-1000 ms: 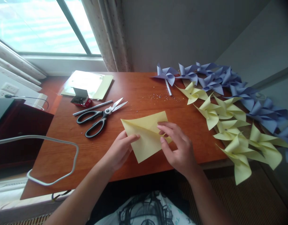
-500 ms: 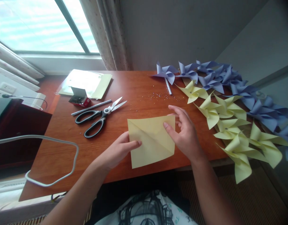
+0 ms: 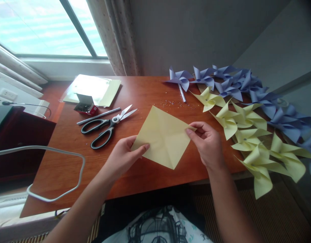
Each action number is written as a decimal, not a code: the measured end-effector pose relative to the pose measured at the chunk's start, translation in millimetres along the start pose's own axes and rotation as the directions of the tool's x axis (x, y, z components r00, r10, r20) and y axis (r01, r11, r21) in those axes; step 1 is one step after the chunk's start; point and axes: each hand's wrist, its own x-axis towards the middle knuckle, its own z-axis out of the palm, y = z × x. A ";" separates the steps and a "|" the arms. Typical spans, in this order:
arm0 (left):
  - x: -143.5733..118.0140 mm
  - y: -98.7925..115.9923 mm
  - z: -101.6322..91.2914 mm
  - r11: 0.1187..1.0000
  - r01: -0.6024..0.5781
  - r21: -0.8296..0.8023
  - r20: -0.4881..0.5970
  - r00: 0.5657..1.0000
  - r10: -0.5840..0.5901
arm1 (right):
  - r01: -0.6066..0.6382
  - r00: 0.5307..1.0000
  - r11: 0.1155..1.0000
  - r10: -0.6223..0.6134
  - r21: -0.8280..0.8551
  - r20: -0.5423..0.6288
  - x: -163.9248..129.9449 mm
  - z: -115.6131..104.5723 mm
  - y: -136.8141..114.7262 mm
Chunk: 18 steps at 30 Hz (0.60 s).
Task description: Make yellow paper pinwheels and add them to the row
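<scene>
A square sheet of yellow paper point(image 3: 163, 136) with faint diagonal creases is held up over the front of the table, turned so that one corner points away and one toward me. My left hand point(image 3: 128, 152) grips its left corner, thumb on top and fingers beneath. At the right corner, my right hand point(image 3: 205, 138) pinches the paper between thumb and fingers. Scissors point(image 3: 112, 123) with black handles lie spread on the table, left of the paper and beyond my left hand.
On the wooden table point(image 3: 69, 162), a grey stick point(image 3: 98, 116), a small red box point(image 3: 86, 107) and stacked paper point(image 3: 111, 92) lie left. Yellow pinwheels point(image 3: 259, 162) and purple pinwheels point(image 3: 229, 87) crowd the right. A white cable point(image 3: 81, 168) loops over the left edge.
The yellow paper has been turned from lying square to me to corner-on. My right hand has shifted to its right corner and closed there; my left hand holds the left corner.
</scene>
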 end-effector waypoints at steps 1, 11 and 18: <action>1.0 -0.7 -2.4 1.000 -0.010 0.012 -0.009 1.000 0.010 | -0.009 1.000 1.000 0.009 0.018 -0.009 0.0 -0.5 1.0; -3.2 1.4 -33.4 0.970 0.099 -0.222 0.291 0.956 -0.031 | 0.038 0.993 0.994 -0.048 0.098 0.107 -2.9 -12.8 4.3; 11.4 3.0 -16.1 0.865 0.295 -0.407 0.516 0.855 -0.049 | 0.111 0.947 0.969 -0.170 0.218 0.274 -2.7 -8.1 -9.2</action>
